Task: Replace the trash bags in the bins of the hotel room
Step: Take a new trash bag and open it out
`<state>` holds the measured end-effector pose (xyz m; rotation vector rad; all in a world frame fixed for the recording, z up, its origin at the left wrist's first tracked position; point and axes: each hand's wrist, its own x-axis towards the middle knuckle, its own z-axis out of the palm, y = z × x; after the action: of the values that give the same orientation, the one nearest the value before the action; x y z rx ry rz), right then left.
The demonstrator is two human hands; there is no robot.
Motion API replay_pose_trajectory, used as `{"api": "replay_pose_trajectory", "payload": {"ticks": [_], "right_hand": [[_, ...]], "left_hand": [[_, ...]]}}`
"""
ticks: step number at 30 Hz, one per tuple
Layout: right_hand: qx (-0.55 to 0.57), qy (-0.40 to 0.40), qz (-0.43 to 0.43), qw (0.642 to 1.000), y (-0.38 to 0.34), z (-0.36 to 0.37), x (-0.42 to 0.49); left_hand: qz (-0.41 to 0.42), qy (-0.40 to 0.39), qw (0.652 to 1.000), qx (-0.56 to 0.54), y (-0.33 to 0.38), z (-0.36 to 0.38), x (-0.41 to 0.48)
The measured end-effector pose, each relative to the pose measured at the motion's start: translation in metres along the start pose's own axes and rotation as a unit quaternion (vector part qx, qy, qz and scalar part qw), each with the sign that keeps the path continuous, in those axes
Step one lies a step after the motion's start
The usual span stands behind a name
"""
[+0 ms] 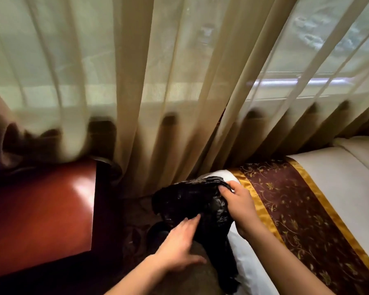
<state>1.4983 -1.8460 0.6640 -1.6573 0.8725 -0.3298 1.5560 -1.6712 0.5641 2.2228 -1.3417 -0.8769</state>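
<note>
A crumpled black trash bag (192, 201) hangs in the gap between the desk and the bed, its tail trailing down toward my body. My right hand (239, 207) grips the bag's upper right edge, fingers closed over the plastic. My left hand (179, 245) lies against the bag's lower left side with the fingers stretched out and apart, fingertips touching the plastic. A dark round shape (158, 231) shows on the floor just below the bag; I cannot tell whether it is a bin.
A glossy reddish wooden desk (41, 209) stands at the left. A bed with white sheets (339, 177) and a maroon and gold runner (296, 209) fills the right. Sheer beige curtains (179, 81) hang over the window ahead. Patterned carpet covers the narrow floor strip.
</note>
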Motion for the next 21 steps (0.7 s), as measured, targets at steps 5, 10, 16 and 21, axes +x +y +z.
{"api": "replay_pose_trajectory", "payload": {"ticks": [5,10,16,21], "right_hand": [[0.022,0.044,0.022,0.999,-0.004,-0.014,0.028],[-0.176,0.127,0.052,0.975,0.021,-0.038,0.081],[-0.238,0.029,0.072,0.968,0.063,-0.044,0.125],[-0.328,-0.099,-0.024,0.939,0.091,-0.034,0.142]], "left_hand": [[0.002,0.132,0.986,0.105,-0.01,-0.013,0.043],[0.086,0.165,0.965,0.184,-0.053,-0.03,0.037],[-0.01,0.172,0.937,0.305,-0.078,-0.03,0.016],[-0.128,0.049,0.94,0.311,-0.091,-0.021,0.026]]}}
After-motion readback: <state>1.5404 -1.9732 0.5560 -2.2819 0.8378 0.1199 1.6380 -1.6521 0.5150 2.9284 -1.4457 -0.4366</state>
